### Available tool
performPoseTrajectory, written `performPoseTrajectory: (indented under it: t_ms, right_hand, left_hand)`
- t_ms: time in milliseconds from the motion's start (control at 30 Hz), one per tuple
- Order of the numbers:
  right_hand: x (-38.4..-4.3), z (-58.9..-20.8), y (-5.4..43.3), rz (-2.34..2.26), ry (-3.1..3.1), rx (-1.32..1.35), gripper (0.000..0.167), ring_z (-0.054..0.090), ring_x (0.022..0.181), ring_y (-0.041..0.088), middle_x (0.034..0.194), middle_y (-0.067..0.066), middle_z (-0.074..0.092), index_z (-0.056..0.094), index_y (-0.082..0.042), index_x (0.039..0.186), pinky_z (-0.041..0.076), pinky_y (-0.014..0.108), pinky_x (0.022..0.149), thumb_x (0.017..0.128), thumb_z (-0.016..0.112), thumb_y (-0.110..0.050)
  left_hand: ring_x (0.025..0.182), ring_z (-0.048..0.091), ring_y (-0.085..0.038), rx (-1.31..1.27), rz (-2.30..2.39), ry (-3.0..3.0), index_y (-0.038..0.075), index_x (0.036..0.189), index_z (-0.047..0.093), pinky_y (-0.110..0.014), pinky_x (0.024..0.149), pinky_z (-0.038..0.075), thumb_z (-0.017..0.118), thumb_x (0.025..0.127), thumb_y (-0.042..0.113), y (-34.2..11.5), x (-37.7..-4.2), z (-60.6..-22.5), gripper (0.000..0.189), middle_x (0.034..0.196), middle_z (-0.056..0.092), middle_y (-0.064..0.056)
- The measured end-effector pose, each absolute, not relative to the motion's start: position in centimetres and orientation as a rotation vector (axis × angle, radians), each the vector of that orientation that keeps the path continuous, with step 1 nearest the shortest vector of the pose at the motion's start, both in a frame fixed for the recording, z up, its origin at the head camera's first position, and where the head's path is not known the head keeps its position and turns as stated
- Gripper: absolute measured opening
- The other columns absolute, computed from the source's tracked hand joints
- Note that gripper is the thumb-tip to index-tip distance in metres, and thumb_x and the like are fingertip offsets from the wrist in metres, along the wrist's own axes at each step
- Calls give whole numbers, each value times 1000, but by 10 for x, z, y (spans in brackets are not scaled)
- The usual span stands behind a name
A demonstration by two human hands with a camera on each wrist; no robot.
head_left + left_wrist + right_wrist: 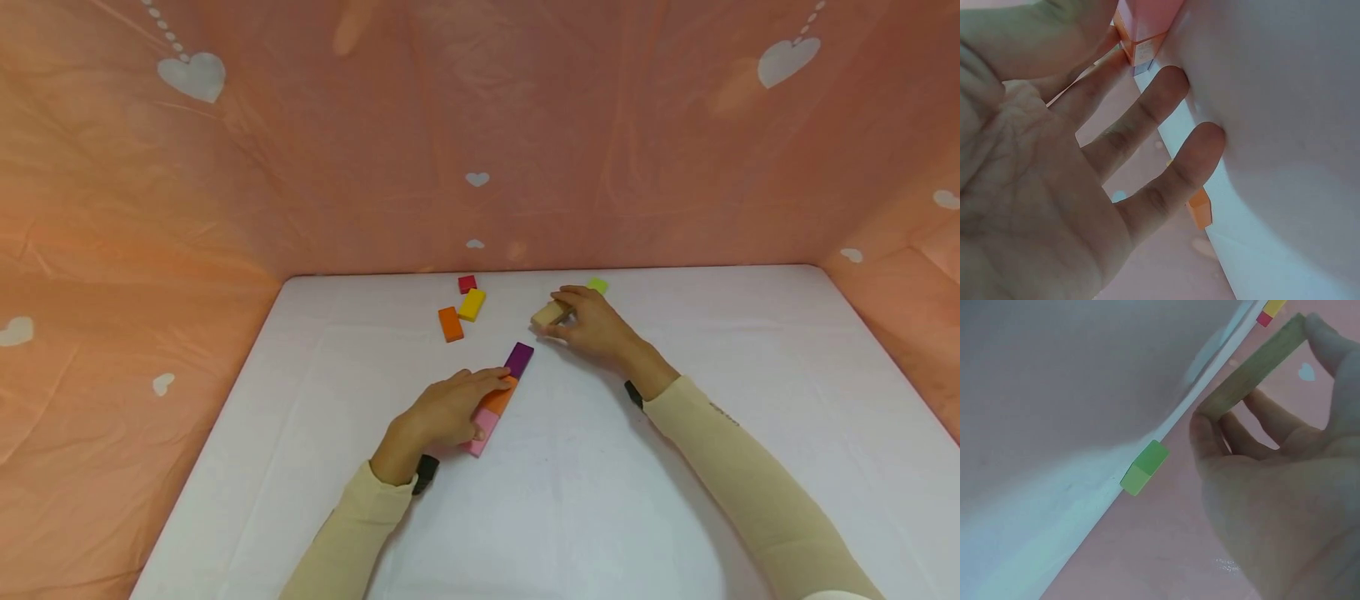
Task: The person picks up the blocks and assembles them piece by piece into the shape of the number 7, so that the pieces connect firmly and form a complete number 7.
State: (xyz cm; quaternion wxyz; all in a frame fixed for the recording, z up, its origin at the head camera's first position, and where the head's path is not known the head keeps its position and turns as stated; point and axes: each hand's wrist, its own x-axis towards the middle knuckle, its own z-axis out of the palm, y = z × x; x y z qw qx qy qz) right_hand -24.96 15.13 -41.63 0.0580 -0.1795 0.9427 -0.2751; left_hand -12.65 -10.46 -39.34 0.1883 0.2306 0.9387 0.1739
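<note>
A purple block (519, 359), an orange block (498, 398) and a pink block (484, 427) lie end to end in a slanting row. My left hand (450, 408) rests along this row, fingertips on the orange block and thumb at the pink one. In the left wrist view its fingers are stretched out, two of them beside the row. My right hand (596, 327) pinches a plain wooden block (1254, 369) by its ends between thumb and fingers, beyond the purple end of the row. Behind that hand lies a light green block (1144, 467), partly hidden in the head view.
A red block (467, 284), a yellow block (472, 305) and another orange block (451, 324) lie close together at the back of the white table (337, 358). An orange-pink cloth (555, 125) with pale hearts stands around the table's back and sides.
</note>
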Motion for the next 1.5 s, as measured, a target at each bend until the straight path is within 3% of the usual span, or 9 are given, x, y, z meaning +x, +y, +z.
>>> performPoseTrajectory:
  t_ms: [667,1500]
  right_hand:
    - [-248,-416,143,-835,2715,-736,71,30,148,34,159,11,36,45,-8,149,25,53,122,90,69,-41]
    - [-250,-422,144,-775,2689,-799,76,26,151,33,163,8,30,43,-12,151,24,52,122,89,71,-45]
  left_hand:
    - [140,43,-31,662,533,2630,24,150,45,-46,100,51,78,83,8,-104,-129,-393,77,161,36,4]
    - [136,45,-26,641,515,2631,27,151,43,-44,101,50,78,83,8,-105,-127,-394,78,162,34,6]
